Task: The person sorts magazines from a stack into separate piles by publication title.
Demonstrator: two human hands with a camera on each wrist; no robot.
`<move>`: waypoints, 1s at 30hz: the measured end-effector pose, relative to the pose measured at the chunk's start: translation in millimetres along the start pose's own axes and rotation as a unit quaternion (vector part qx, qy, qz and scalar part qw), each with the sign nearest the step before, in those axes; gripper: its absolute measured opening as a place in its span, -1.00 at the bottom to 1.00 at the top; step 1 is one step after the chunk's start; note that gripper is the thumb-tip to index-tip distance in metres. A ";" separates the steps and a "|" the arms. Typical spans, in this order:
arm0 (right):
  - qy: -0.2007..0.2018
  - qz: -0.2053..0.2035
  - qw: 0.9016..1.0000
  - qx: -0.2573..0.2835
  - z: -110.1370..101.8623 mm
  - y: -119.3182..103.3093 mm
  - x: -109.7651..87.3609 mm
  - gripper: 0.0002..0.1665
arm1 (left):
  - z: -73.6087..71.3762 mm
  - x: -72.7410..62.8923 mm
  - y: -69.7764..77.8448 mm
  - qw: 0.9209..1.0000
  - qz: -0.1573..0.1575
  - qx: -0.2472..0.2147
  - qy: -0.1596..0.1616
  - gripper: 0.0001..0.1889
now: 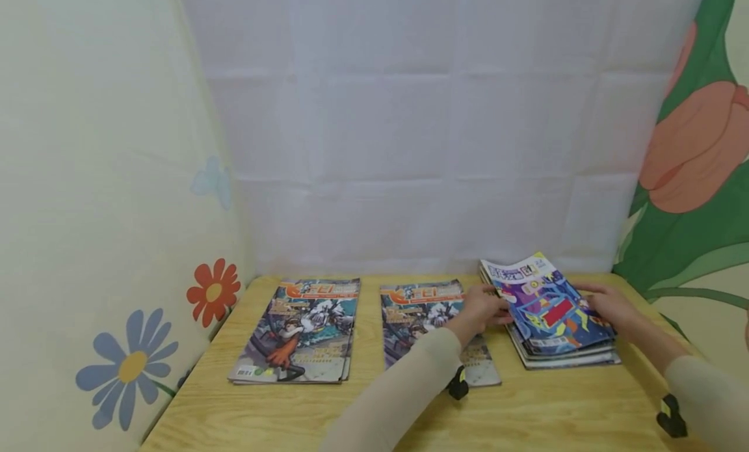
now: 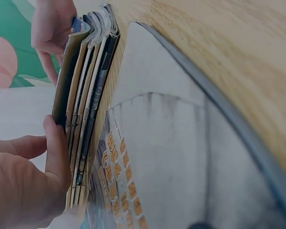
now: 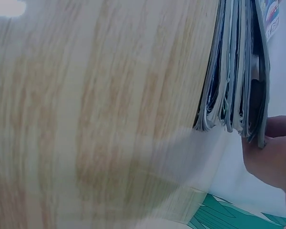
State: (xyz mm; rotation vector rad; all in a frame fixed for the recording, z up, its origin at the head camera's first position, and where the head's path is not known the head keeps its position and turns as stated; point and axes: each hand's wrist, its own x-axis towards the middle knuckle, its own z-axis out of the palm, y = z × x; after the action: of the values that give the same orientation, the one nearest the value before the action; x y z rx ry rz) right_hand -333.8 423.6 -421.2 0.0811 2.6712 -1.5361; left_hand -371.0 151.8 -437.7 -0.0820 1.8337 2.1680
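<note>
A magazine (image 1: 547, 309) with a blue and purple cover lies at a tilt on top of a stack of magazines (image 1: 576, 359) at the right of the table. My left hand (image 1: 484, 307) holds its left edge; in the left wrist view the thumb (image 2: 56, 150) lies against that edge. On the far side, my right hand (image 1: 608, 309) pinches the right edge. The right wrist view shows the top magazine (image 3: 262, 71) slightly lifted from the stacked magazines (image 3: 229, 71), with the right hand (image 3: 274, 157) at its corner. Some fingertips are hidden.
Left of the stack lies a magazine (image 1: 404, 348) with a grey and orange cover, partly behind my left arm. Similar magazines (image 1: 304, 335) lie farther left on the wooden table (image 1: 263, 416). A white cloth (image 1: 374, 127) hangs behind, with flowered cloths at both sides.
</note>
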 end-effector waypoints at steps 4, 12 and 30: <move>0.017 0.014 1.000 -0.013 0.4 -1.5 -0.5 -0.32 | 2.9 -1.1 0.2 0.999 0.004 0.028 0.020 -0.38; 0.053 0.013 0.998 -0.032 -1.6 -0.3 -7.2 -0.41 | 9.4 -7.2 0.3 0.997 0.019 0.039 0.058 -0.52; -0.019 -0.086 0.996 -0.021 -0.5 -29.9 -40.7 -0.39 | -29.2 -34.1 3.2 0.996 0.058 0.058 -0.018 -0.64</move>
State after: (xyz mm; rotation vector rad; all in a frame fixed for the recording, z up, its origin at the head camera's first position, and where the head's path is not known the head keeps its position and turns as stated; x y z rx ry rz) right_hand -295.4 408.4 -392.1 -0.1820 2.7428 -1.5071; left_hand -343.7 116.5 -432.1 0.0912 1.9850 2.1181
